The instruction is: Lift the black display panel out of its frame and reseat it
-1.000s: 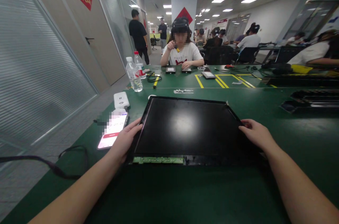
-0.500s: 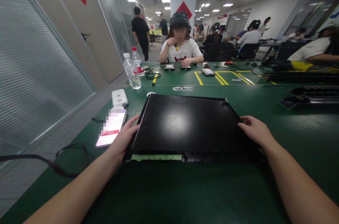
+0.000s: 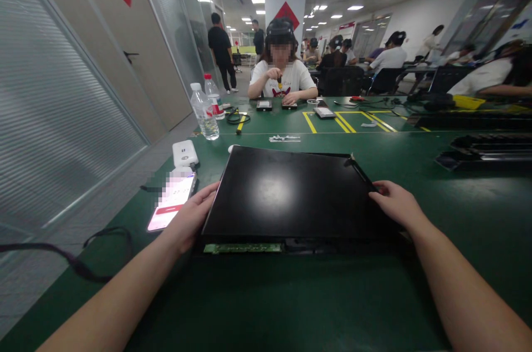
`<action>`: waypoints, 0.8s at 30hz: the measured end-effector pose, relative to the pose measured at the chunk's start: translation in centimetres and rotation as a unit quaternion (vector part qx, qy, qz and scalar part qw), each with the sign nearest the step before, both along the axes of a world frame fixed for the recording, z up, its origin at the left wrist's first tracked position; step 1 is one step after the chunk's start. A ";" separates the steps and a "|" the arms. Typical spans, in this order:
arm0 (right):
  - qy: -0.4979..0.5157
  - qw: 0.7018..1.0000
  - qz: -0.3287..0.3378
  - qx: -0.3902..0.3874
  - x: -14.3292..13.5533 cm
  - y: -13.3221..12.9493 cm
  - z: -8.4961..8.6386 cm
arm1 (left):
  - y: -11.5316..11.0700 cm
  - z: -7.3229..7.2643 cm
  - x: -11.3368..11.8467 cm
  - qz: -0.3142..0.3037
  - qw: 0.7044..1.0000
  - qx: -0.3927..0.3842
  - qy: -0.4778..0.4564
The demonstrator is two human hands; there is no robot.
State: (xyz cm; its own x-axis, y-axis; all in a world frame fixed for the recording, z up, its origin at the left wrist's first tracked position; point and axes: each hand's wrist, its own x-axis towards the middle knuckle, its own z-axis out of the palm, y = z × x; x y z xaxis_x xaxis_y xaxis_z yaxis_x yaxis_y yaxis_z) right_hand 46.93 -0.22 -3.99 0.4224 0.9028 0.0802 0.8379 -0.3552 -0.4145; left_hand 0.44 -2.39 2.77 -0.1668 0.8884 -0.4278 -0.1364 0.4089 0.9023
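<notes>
A black LCD panel (image 3: pixel 291 202) lies in front of me in a black frame, a round light glare on its face. A narrow green circuit board (image 3: pixel 245 248) shows along its near edge. My left hand (image 3: pixel 195 213) is closed on the panel's left edge, some fingers hidden behind it. My right hand (image 3: pixel 393 200) grips the right side of the frame, thumb on top and fingers around the outside. At the far left the panel overlaps the frame's rim, while the frame shows at the far right corner.
Left of the panel lie a lit phone (image 3: pixel 172 202) and a white power bank (image 3: pixel 185 153). Two bottles (image 3: pixel 204 113) stand behind them. Black metal parts (image 3: pixel 484 152) lie at the right. Across the green table (image 3: pixel 291 302), a co-worker (image 3: pixel 282 75) sits with small drives.
The panel's left side has risen and slid slightly left over the frame's rim, with my left hand on it. My right hand stays at the right side. The co-worker's raised hand has lowered.
</notes>
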 end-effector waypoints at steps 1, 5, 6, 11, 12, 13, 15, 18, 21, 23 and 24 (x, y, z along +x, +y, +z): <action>-0.001 1.000 0.002 0.003 0.0 0.0 0.0 | 0.0 0.0 0.0 0.000 1.000 0.007 -0.003; -0.004 1.000 0.006 0.015 0.1 0.1 -0.2 | 0.1 -0.4 -0.4 -0.013 0.999 0.030 -0.014; -0.003 1.000 0.006 0.015 0.1 0.1 -0.2 | 0.1 -0.6 -0.5 -0.016 0.999 0.031 -0.014; 0.001 1.000 0.002 0.007 -0.1 0.0 0.0 | 0.3 -1.0 -1.1 -0.030 0.999 0.033 -0.016; 0.002 1.000 0.002 0.009 -0.1 0.0 0.0 | 0.3 -1.0 -1.1 -0.033 0.999 0.033 -0.015; 0.003 1.000 0.002 0.012 -0.1 0.0 0.0 | 0.3 -1.1 -1.1 -0.035 0.999 0.034 -0.012; 0.003 1.000 0.001 0.019 0.0 0.0 -0.1 | 0.3 -1.1 -1.2 -0.036 0.999 0.030 0.001; -0.001 1.000 0.001 0.023 0.0 0.0 -0.2 | 0.3 -1.1 -1.2 -0.038 0.999 0.022 0.028; -0.004 1.000 0.002 0.020 0.0 0.0 -0.1 | 0.4 -1.2 -1.2 -0.045 0.998 0.023 0.048; -0.003 1.000 0.002 0.013 0.0 0.0 0.0 | 0.4 -1.2 -1.2 -0.048 0.997 0.025 0.056; -0.002 1.000 0.003 0.009 0.0 0.0 0.0 | 0.4 -1.1 -1.2 -0.047 0.997 0.023 0.058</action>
